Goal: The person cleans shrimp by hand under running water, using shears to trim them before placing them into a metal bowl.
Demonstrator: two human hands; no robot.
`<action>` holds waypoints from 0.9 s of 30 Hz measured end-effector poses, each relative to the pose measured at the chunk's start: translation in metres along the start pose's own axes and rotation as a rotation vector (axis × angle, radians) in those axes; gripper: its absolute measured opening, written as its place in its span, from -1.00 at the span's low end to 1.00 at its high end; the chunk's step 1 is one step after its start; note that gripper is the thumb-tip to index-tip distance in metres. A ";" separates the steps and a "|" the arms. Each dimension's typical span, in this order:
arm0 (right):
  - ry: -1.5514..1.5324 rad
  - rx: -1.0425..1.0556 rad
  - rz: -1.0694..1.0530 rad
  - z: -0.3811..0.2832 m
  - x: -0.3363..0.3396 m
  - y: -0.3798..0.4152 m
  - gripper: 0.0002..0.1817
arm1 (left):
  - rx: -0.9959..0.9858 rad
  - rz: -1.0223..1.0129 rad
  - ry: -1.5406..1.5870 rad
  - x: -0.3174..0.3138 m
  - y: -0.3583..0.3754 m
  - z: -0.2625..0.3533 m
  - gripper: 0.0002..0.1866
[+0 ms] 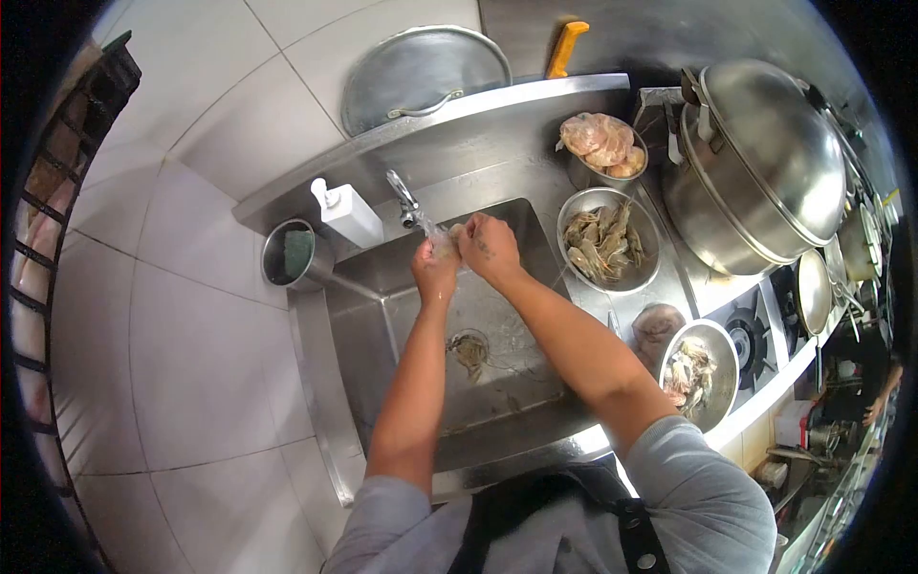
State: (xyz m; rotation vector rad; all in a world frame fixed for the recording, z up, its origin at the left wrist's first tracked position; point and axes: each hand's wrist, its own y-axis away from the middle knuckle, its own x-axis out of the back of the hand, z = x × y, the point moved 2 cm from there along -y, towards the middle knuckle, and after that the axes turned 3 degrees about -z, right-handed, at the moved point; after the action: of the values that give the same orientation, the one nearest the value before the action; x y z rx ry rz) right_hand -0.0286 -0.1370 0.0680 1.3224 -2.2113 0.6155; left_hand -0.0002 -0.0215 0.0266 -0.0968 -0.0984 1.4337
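Under the running faucet (406,206), my left hand (436,265) and my right hand (489,247) meet over the steel sink (382,354). Water falls on my left hand, whose fingers are curled round a small pale item, too small to name. The fingers of my right hand are pinched together at the same item. Shrimp scraps (469,354) lie at the sink drain. To the right of the sink stands a metal bowl of grey shrimp (602,241). Nearer to me, a second bowl (722,349) holds shrimp pieces (690,373).
A white pump bottle (354,218) and a metal container with a green sponge (298,253) stand left of the faucet. A container with bagged food (598,140), a large steamer pot (755,172) and a burner (746,335) are at the right. Another person's hand (872,411) shows far right.
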 end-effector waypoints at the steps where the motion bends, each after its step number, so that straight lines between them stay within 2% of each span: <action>1: -0.001 0.000 0.000 0.001 -0.001 0.000 -0.72 | 0.043 -0.004 0.025 0.001 -0.003 -0.006 -0.79; 2: -0.027 -0.003 -0.012 0.003 -0.001 0.000 -0.72 | 0.043 -0.004 0.024 0.004 -0.005 -0.011 -0.79; 4: -0.054 -0.007 -0.027 0.005 -0.003 0.001 -0.70 | -0.092 0.005 -0.357 0.012 -0.011 -0.028 -0.77; 7: -0.034 -0.005 0.014 0.006 -0.003 0.003 -0.74 | -0.099 0.004 -0.175 0.015 -0.021 -0.053 -0.77; 9: -0.125 -0.147 0.019 0.011 -0.004 0.001 -0.76 | -0.093 0.041 -0.204 0.015 -0.018 -0.050 -0.75; 10: -0.124 -0.145 0.017 0.021 -0.012 -0.004 -0.76 | -0.088 0.075 -0.234 0.014 -0.016 -0.040 -0.72; 12: -0.321 -0.332 0.018 0.036 -0.024 -0.009 -0.79 | -0.058 0.066 -0.212 0.012 -0.011 -0.024 -0.72; 14: -0.290 -0.312 0.031 0.041 -0.024 -0.009 -0.80 | -0.027 0.056 -0.188 0.010 -0.011 -0.023 -0.72; 16: -0.259 -0.293 0.044 0.030 -0.011 -0.003 -0.80 | 0.109 -0.069 0.106 0.008 -0.014 -0.037 -0.72; 18: -0.248 -0.115 -0.002 0.012 0.005 0.004 -0.80 | 0.137 -0.048 0.104 0.006 -0.016 -0.034 -0.73; 19: -0.247 -0.116 -0.002 0.009 0.007 0.005 -0.80 | 0.166 -0.027 0.101 0.004 -0.015 -0.030 -0.74; 21: -0.231 -0.016 -0.009 0.003 0.009 0.006 -0.79 | 0.144 -0.004 0.163 0.001 -0.011 -0.028 -0.74; 23: -0.216 -0.013 0.025 0.007 0.006 0.005 -0.78 | 0.119 0.016 0.223 0.000 -0.014 -0.032 -0.74; 25: -0.201 -0.012 0.060 0.012 0.002 0.004 -0.78 | -0.036 0.012 0.105 0.000 -0.019 -0.039 -0.76; 27: -0.145 -0.026 0.129 0.019 -0.002 0.003 -0.77 | 0.008 0.019 0.117 0.000 -0.016 -0.041 -0.78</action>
State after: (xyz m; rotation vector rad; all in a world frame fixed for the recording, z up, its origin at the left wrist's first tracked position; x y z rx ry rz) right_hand -0.0339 -0.1461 0.0512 1.2545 -2.4279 0.5513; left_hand 0.0203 -0.0238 -0.0124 -0.1750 0.0049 1.4443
